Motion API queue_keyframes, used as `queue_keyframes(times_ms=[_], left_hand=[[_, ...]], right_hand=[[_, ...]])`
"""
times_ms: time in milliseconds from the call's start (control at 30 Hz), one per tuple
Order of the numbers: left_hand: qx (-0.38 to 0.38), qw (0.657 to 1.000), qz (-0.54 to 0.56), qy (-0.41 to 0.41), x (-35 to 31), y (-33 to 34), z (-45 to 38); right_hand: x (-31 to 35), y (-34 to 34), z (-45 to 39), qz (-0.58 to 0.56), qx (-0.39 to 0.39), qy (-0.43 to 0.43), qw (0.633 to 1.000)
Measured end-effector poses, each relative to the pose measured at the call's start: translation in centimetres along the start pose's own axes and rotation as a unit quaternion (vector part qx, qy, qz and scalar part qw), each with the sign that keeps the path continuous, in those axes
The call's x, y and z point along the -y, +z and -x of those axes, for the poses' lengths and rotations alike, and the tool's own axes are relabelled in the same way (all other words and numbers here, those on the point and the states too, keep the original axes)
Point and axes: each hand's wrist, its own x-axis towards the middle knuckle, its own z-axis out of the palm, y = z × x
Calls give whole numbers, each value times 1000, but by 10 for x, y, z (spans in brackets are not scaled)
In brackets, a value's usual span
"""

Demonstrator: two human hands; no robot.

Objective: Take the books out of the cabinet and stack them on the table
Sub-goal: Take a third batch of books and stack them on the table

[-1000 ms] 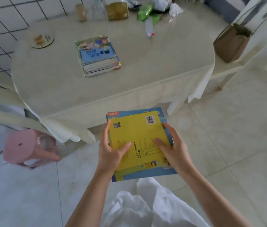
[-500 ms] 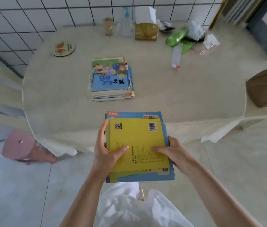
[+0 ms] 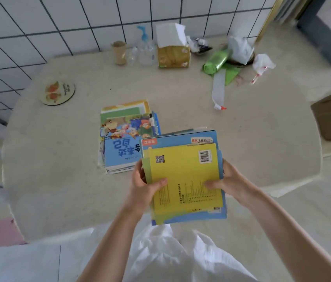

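Both hands, left point(image 3: 143, 186) and right point(image 3: 228, 180), clasp the loose bundle point(image 3: 185, 180); beyond the grip, the stack point(image 3: 124, 139) (already uneven) could topple if landed off-centre.

Single head view, looking steeply down, close over table point(image 3: 58, 180).

**Tiled wall, pale table, soft daylight**

A wall point(image 3: 63, 27) of white square tiles with dark joints stands behind the table point(image 3: 58, 180), which has rounded corners and a cream cloth. The floor point(image 3: 18, 265) has large pale tiles. A pink stool point(image 3: 6, 233) stands under the table's left near corner. The light is even and soft.
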Motion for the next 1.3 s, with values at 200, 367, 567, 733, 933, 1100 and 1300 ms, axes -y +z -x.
queue_keyframes(times_ms=[200,367,567,733,933,1100,1300], left_hand=[[-8,995,-95,19,-14,39,-51],[-43,986,-156,44,-20,66,-79],[-115,969,-200,86,-10,92,-80],[-122,965,-213,96,2,98,-83],[-91,960,-243,109,-6,100,-92],[-109,968,-196,111,-1,108,-89],[-115,983,-129,62,5,118,-90]], right_hand=[[3,-34,-29,-6,-102,-64,993],[-6,-63,-56,41,-152,-104,982],[-20,-70,-73,103,-251,-157,950],[-30,-82,-86,154,-204,-156,954],[-35,-101,-98,191,-112,-139,965],[-33,-94,-96,174,-88,-170,966],[-44,-92,-103,159,-94,-174,967]])
